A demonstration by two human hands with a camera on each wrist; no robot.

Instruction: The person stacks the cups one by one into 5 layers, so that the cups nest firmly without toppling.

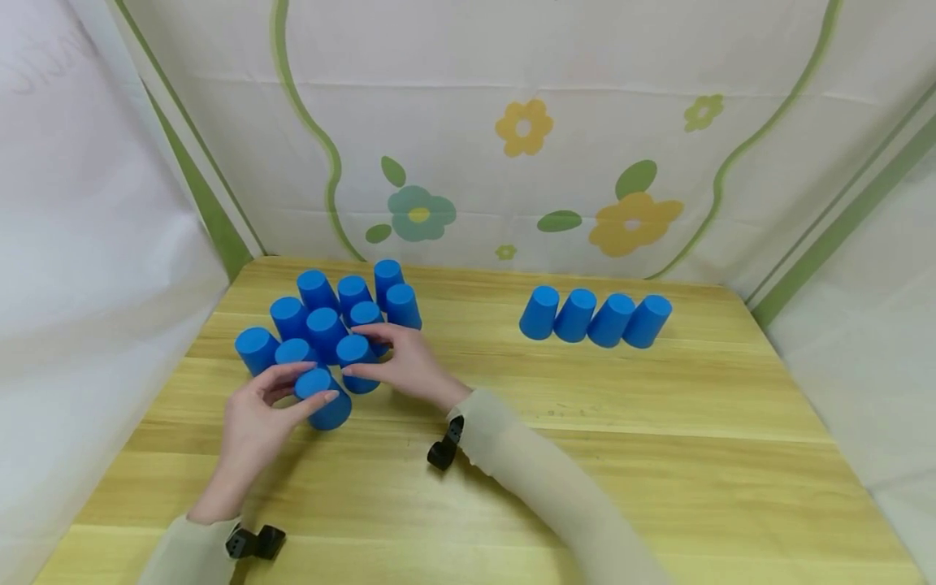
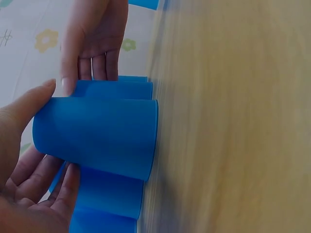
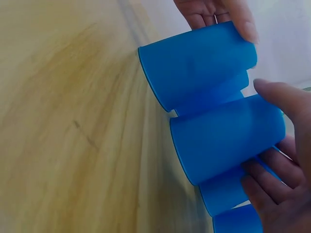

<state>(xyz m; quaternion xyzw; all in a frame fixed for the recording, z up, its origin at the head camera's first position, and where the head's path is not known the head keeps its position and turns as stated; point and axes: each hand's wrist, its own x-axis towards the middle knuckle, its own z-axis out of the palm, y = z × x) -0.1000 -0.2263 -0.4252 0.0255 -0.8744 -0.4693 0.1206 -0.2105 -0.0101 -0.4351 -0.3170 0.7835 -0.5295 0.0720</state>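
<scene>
Upside-down blue cups point(image 1: 256, 351) stand in a close cluster on the left side of the table. At its front corner my left hand point(image 1: 257, 418) holds the nearest blue cup point(image 1: 329, 410) between thumb and fingers, close to its narrow top. In the left wrist view, this held cup point(image 2: 97, 136) has its rim at the tabletop. My right hand point(image 1: 413, 366) grips the neighbouring cup point(image 1: 358, 372), thumb on the near side and fingers behind. That cup point(image 3: 226, 138) also appears in the right wrist view, its rim close to the wood.
Several more upside-down blue cups point(image 1: 576, 315) form a slightly uneven row towards the back right. The wooden table point(image 1: 658, 455) meets a white flowered curtain point(image 1: 475, 162) at its back edge. White cloth point(image 1: 88, 244) hangs along the left side.
</scene>
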